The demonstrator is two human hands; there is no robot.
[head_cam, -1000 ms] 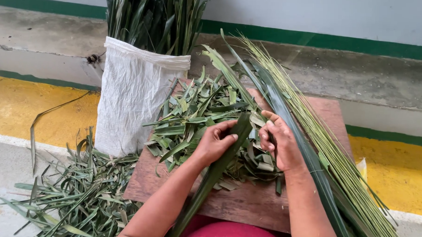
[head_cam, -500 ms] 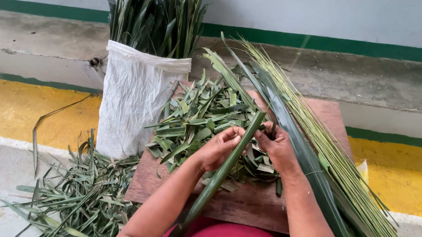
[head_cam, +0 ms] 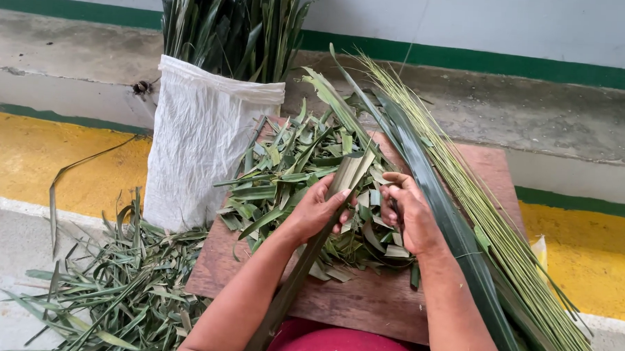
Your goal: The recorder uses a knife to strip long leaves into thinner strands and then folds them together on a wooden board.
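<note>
Reddish wooden board (head_cam: 363,305) — cut green leaf pieces (head_cam: 292,171) on top

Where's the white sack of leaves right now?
The white sack stands upper left in the head view, on the floor beside the wooden board, left of the left hand.

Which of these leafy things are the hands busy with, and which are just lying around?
In hand:
left hand grips the long leaf
right hand pinches beside it, over the board

Lying about:
cut leaf bits heaped on the board
thin green sticks along the right
white sack of leaves
scraps on the floor
</note>
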